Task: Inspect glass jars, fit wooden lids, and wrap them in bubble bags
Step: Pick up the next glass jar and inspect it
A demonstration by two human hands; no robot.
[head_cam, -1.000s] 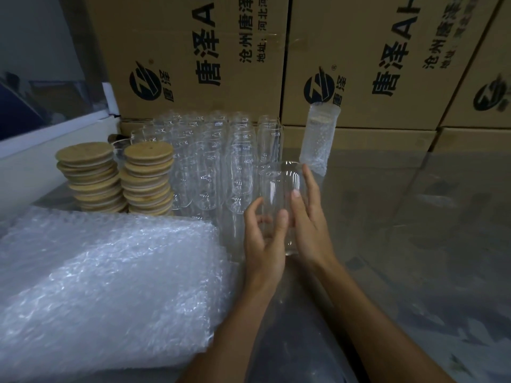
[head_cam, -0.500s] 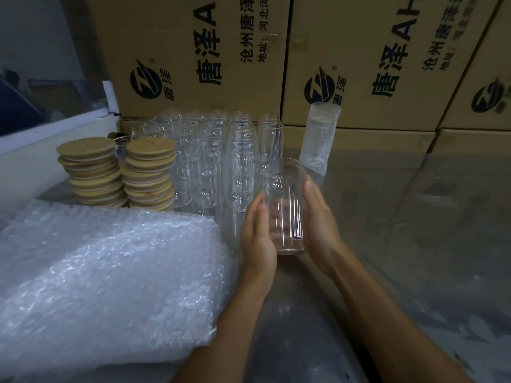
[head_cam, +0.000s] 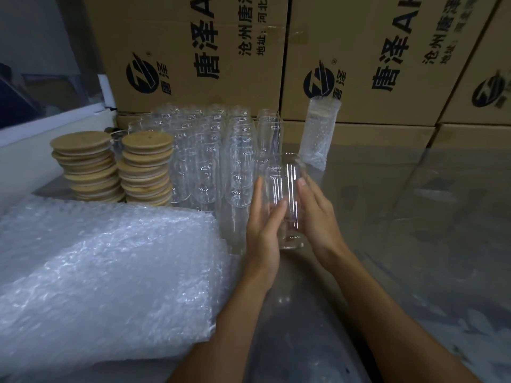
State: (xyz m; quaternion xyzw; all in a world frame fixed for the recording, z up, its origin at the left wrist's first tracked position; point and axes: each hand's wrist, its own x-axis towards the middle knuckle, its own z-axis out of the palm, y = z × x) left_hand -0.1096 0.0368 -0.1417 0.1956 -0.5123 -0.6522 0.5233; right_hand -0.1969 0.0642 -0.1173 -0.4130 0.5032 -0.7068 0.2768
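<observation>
Head camera first, and the writing jumps out: the cardboard cartons (head_cam: 359, 51) stacked at the back carry a round black logo, big black characters reading 唐泽, and smaller lines starting 沧州唐泽 and 地址; the rest is cut off at the frame edge. Centre stage, a clear glass jar (head_cam: 287, 200) is held upright just above the table (head_cam: 414, 230), between both hands. Left hand (head_cam: 262, 230) cups its near side, thumb laid across the glass; right hand (head_cam: 318, 217) wraps the far side, fingers curled round it. Half a second ago the palms lay flatter and the thumb was off the front. Bare jars (head_cam: 215, 153) crowd behind, two stacks of wooden lids (head_cam: 110, 167) to their left, bubble bags (head_cam: 96, 272) nearest, one wrapped jar (head_cam: 318, 131) by the cartons.
</observation>
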